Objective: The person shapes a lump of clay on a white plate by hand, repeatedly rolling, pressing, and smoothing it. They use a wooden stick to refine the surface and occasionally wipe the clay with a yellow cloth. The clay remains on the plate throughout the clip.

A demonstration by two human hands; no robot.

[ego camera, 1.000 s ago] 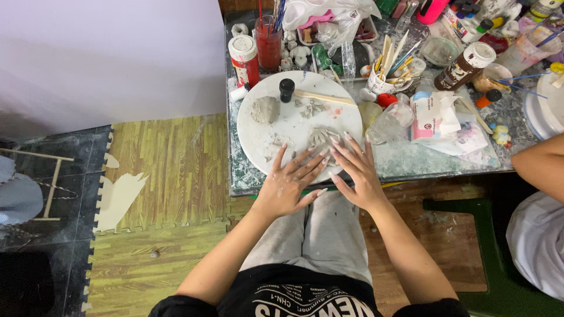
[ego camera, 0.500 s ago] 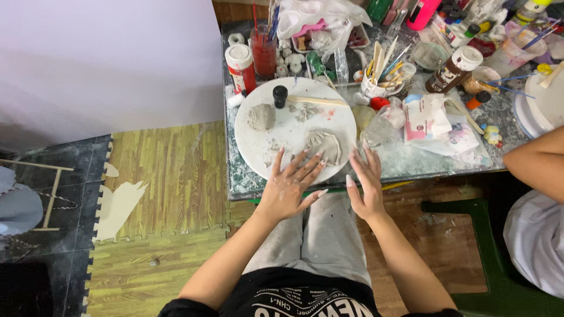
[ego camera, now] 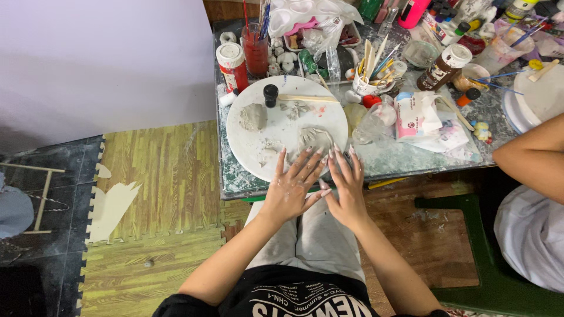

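A round white board (ego camera: pixel 282 97) lies on the grey table (ego camera: pixel 411 161) with a flattened grey clay piece (ego camera: pixel 314 139) near its front edge and a clay lump (ego camera: pixel 253 115) at its left. My left hand (ego camera: pixel 292 186) rests fingers spread on the board's near rim, empty. My right hand (ego camera: pixel 348 189) sits beside it, fingers apart, fingertips just below the flattened clay. A small black bottle (ego camera: pixel 270 95) and a wooden stick (ego camera: pixel 308 98) sit on the board's far part.
A red-and-white jar (ego camera: pixel 232 66), a red cup of tools (ego camera: pixel 256 50), a cup of brushes (ego camera: pixel 371 76), a brown bottle (ego camera: pixel 443 66) and white paper (ego camera: pixel 423 117) crowd the table. Another person's arm (ego camera: pixel 529 154) is at the right, beside a green stool (ego camera: pixel 470 246).
Both hands have slid back from the flattened clay toward the board's near edge and come closer together. The view has shifted slightly.
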